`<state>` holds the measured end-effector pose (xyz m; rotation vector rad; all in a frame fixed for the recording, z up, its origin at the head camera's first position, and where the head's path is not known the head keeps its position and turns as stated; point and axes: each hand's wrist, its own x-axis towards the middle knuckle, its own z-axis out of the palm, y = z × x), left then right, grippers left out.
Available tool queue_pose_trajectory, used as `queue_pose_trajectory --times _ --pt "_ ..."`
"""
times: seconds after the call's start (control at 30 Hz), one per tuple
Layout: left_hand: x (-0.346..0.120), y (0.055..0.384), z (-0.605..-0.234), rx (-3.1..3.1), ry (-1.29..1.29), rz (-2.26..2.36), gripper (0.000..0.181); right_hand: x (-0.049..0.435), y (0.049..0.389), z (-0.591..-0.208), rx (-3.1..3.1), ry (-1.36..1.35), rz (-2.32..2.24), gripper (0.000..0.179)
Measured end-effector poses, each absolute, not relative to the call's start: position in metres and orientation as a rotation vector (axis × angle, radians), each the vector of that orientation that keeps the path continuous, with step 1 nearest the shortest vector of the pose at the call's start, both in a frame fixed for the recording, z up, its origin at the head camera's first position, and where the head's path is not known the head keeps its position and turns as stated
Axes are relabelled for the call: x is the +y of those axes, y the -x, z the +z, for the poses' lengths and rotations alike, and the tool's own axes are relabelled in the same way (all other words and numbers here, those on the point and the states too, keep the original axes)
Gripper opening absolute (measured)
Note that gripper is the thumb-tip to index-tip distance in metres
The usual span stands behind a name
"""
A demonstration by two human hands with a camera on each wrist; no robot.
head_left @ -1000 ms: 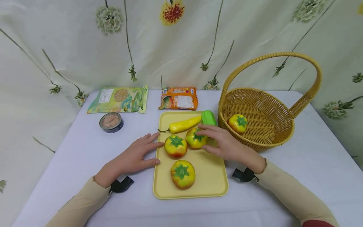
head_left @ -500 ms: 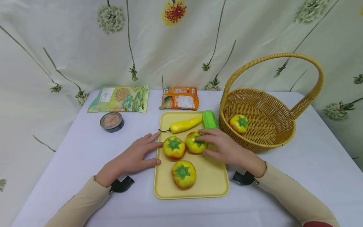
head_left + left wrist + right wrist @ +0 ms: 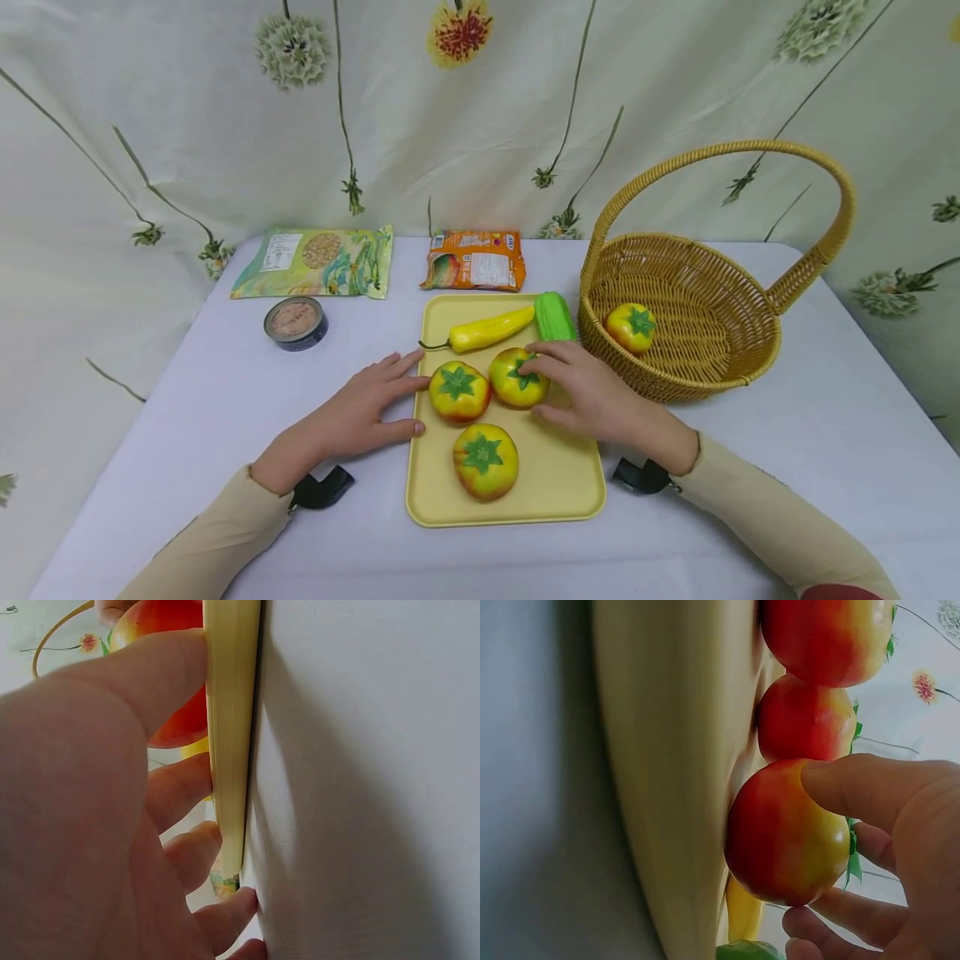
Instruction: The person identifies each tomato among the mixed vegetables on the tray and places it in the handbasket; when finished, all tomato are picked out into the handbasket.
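Observation:
On a yellow tray [image 3: 555,492] lie three toy persimmons with green star-shaped tops: a left one [image 3: 460,392], a front one [image 3: 485,462] and a right one [image 3: 517,377]. My right hand [image 3: 592,392] holds the right persimmon, thumb on its near side [image 3: 789,832] and fingers across its top and far side. At the tray's left edge rests my left hand [image 3: 360,412], fingers spread; its thumb and some fingertips touch the rim [image 3: 231,712]. Behind the persimmons are a yellow chili pepper [image 3: 491,329] and a green vegetable [image 3: 555,317], partly hidden by my right hand.
A wicker basket [image 3: 675,379] with a tall handle stands right of the tray, holding one persimmon [image 3: 631,327]. Toward the back are an orange packet [image 3: 476,260], a green packet [image 3: 315,262] and an open tin [image 3: 296,323]. A flowered cloth hangs behind the table.
The right persimmon has shifted slightly toward me with my right hand, and the left one a little leftward and away from my left fingers' original gap. My left hand has stayed in place.

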<state>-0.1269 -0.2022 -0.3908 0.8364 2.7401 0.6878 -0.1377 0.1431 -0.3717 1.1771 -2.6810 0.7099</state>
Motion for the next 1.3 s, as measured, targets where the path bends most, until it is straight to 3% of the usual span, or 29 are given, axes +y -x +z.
queue_pose_trajectory --times 1.3 --pt "-0.2 0.125 -0.389 2.746 -0.804 0.691 0.061 0.151 0.134 -0.359 -2.782 -1.331 0.633 0.045"
